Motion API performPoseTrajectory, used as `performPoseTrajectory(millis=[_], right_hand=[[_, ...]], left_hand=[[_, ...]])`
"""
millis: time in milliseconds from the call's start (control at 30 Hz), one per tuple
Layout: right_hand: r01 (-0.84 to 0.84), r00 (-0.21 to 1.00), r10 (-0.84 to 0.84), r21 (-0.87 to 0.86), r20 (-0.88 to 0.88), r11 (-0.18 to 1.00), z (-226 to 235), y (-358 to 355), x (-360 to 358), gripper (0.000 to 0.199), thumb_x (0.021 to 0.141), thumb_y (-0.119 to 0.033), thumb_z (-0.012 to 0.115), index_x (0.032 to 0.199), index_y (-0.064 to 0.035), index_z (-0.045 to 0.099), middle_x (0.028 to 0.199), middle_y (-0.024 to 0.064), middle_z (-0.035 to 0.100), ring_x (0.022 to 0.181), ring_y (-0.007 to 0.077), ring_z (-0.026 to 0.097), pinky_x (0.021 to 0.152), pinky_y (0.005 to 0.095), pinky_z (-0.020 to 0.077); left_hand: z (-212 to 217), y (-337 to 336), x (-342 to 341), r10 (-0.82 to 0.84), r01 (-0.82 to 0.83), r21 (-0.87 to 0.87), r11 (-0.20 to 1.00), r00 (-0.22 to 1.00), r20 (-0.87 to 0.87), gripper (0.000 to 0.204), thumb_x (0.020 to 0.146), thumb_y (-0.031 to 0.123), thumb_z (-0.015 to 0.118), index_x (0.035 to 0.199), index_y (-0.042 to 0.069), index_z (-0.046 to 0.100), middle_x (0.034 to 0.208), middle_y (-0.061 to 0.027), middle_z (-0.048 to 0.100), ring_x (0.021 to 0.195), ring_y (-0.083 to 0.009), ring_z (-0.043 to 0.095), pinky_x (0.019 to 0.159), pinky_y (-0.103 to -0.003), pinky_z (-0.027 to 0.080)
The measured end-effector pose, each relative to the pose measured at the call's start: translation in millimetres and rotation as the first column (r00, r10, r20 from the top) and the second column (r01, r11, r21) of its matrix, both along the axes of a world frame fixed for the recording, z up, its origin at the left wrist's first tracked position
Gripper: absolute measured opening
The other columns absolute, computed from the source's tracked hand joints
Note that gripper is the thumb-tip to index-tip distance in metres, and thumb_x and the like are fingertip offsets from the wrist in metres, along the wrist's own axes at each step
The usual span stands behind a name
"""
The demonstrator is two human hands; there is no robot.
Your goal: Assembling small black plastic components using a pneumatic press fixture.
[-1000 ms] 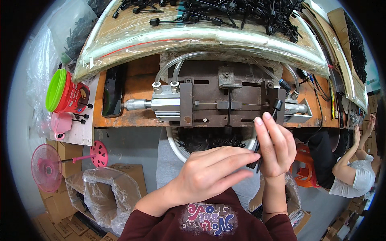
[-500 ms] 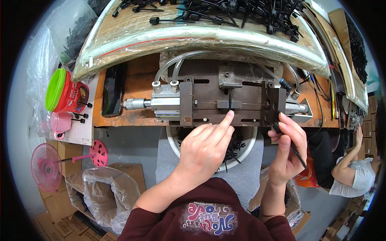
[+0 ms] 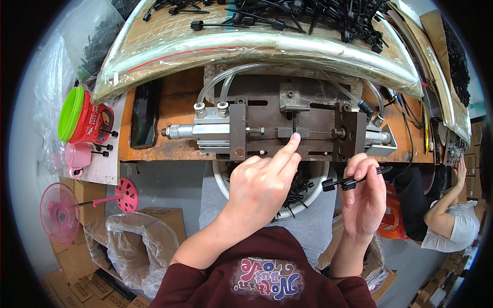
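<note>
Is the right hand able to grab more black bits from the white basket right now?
Probably not easily: the right hand seems near the white basket, but it already holds black bits.

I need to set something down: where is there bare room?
Bare wood between the glossy black object and the left metal cylinder; also the near corner of the white board, by the pink cup. Crowded: the right end, with cables, and the fixture, by the left hand.

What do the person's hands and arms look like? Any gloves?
The left hand and right hand are bare: no gloves or rings show. Dark maroon sleeves reach about to the elbows, and the forearms have no watch or bracelet.
</note>
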State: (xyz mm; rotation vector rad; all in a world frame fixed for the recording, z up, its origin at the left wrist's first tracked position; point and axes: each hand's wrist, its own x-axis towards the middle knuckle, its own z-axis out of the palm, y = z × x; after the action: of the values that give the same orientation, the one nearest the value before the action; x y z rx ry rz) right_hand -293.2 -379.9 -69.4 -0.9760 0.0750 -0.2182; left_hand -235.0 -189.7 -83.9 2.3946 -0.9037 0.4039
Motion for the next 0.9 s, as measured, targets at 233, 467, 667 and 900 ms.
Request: performPoseTrajectory(millis=[233,467,667,900], right_hand=[[-0.205,0.977,0.209,0.097,-0.035,0.974,-2,7,-1,0.025,0.102,-0.016,0.045,0.099,0.0061,0.055,0.096,0.0148,0.054,0.062,0.0118,0.048,0.052,0.0212,0.0408],[-0.020,0.992,0.003,-0.138,-0.124,0.990,-2,13,-5,0.035,0.101,-0.014,0.050,0.130,0.0062,0.049,0.100,0.0129,0.061,0.062,0.0105,0.056,0.049,0.0216,0.0455],[0.045,0.993,-0.067,-0.220,-0.092,0.975,-7,11,-13,0.026,0.093,-0.001,0.063,0.117,0.0064,0.055,0.096,0.0186,0.070,0.056,0.0149,0.061,0.050,0.0242,0.0505],[-0.059,0.989,0.034,-0.173,-0.144,0.983,-4,11,-13,0.028,0.096,-0.006,0.061,0.119,0.0087,0.055,0.099,0.0214,0.070,0.064,0.0190,0.067,0.056,0.0274,0.0551]], left_hand=[[14,5,-19,-0.394,0.224,-0.558,0.799,0.896,-0.204,0.038,0.072,0.009,0.084,0.108,0.002,0.074,0.115,-0.0144,0.071,0.090,-0.0218,0.073,0.076,-0.031,0.059],[18,11,-21,-0.179,0.105,-0.471,0.876,0.977,-0.115,0.037,0.067,0.007,0.087,0.102,0.003,0.075,0.100,-0.0099,0.069,0.082,-0.0221,0.069,0.068,-0.031,0.056],[-9,1,-7,-0.008,0.015,-0.130,0.991,0.999,0.053,0.026,0.073,0.013,0.082,0.095,0.003,0.073,0.122,-0.0115,0.069,0.072,-0.0165,0.068,0.064,-0.027,0.052],[-7,-3,3,0.008,-0.004,-0.033,0.999,0.994,0.109,0.024,0.072,0.014,0.081,0.092,0.005,0.074,0.121,-0.0091,0.070,0.065,-0.0149,0.066,0.060,-0.026,0.049]])
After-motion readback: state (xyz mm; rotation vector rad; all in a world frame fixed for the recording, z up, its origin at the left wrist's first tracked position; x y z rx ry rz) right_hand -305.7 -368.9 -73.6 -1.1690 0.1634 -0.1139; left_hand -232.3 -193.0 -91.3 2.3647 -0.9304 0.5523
